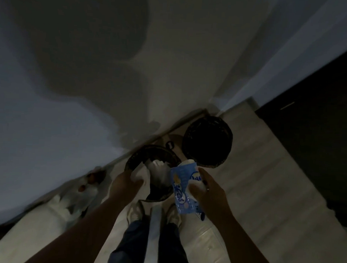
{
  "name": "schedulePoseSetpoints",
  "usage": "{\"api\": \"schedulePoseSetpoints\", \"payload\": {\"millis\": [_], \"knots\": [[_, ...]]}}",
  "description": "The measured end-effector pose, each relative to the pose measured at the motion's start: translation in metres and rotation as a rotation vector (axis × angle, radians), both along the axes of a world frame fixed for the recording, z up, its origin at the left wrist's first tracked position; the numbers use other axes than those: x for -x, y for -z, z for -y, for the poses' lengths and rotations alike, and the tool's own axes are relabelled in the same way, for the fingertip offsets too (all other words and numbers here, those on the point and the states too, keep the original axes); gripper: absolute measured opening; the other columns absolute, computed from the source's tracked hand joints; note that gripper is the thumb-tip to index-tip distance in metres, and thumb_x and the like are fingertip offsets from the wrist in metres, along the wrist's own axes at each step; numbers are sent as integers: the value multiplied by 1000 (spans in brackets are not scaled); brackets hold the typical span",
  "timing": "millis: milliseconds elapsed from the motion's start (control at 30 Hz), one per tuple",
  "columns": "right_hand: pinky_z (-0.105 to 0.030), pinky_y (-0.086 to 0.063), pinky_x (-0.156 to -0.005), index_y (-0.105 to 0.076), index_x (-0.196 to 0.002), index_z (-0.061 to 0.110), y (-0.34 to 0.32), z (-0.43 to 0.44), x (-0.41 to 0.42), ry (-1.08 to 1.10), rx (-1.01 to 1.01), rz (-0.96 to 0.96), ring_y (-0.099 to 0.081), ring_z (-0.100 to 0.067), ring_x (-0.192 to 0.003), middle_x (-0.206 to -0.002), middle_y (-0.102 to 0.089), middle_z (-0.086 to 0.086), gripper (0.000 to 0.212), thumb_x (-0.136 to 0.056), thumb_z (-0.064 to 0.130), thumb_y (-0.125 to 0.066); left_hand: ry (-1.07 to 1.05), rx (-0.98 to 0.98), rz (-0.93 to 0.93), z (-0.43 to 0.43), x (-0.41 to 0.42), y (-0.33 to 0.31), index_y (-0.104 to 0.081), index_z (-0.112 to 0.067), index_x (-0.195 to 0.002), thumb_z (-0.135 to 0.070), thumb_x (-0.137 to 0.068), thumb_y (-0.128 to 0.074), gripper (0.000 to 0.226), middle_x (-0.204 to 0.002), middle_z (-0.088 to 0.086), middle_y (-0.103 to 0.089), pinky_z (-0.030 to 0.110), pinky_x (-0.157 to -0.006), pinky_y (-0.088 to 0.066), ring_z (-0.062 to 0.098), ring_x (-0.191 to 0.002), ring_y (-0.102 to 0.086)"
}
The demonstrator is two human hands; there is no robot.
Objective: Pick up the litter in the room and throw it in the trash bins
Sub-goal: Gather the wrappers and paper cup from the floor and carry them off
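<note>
Two dark round trash bins stand by the wall. The near bin (136, 156) holds white crumpled paper (159, 170). The far bin (208, 141) looks dark inside. My left hand (124, 184) is shut on a white crumpled paper (140, 174) right over the near bin's rim. My right hand (212, 189) grips a blue and white plastic wrapper (183, 188), held upright between the two bins, just above the floor level of my feet.
A pale wall (92, 68) runs diagonally behind the bins. White bags or cloth (74, 198) lie along the wall at the left. A dark doorway or cabinet (318, 117) is at the right. My shoes (137, 211) stand on a light wood floor (256, 174). The room is dim.
</note>
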State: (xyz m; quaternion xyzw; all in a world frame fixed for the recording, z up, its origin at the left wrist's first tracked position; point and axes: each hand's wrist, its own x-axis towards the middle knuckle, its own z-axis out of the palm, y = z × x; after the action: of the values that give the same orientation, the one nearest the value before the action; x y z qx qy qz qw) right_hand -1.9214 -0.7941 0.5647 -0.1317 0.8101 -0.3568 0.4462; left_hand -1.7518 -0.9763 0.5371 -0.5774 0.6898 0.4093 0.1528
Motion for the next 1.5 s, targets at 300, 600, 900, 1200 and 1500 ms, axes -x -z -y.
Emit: {"api": "schedulePoseSetpoints", "payload": {"millis": [300,600,900,1200,1500], "knots": [[-40,-53,-95,-42,-140,37,85,9,-6,9,-97,45,-58,-14,-113,-129,-57,7,59,-86,26,-65,31,-39,85,17,23,102,-54,-8,-123,-39,-85,-65,50,-113,12,-65,33,-83,-50,28,-102,-61],[-41,-54,-89,-46,-135,21,125,36,-21,-245,-221,43,-63,-21,-104,-117,-64,-5,48,-89,29,-62,311,-107,86,14,-28,126,-62,-7,-102,-19,-92,-55,17,-103,11,-65,29,-80,-48,23,-95,-61],[-37,-40,-105,-19,-151,14,171,103,-43,-384,-322,-45,-42,-31,-132,-147,-38,-16,85,-86,36,-68,251,-101,96,27,-62,129,-59,-18,-113,-21,-89,-61,24,-98,-5,-61,12,-59,-37,7,-84,-56],[-28,-44,-93,-51,-128,11,173,117,-57,-619,-353,-193,-54,-28,-117,-124,-58,-11,43,-87,19,-60,271,-76,79,43,-72,126,-58,-21,-118,-23,-91,-59,27,-105,-3,-64,17,-70,-45,9,-91,-59],[-31,-44,-95,-43,-134,16,118,102,-70,-782,-439,-254,-53,-25,-120,-129,-54,-8,49,-89,26,-60,354,-23,11,44,-77,73,-57,-17,-120,-22,-91,-59,30,-110,2,-65,12,-67,-41,10,-92,-60]]}}
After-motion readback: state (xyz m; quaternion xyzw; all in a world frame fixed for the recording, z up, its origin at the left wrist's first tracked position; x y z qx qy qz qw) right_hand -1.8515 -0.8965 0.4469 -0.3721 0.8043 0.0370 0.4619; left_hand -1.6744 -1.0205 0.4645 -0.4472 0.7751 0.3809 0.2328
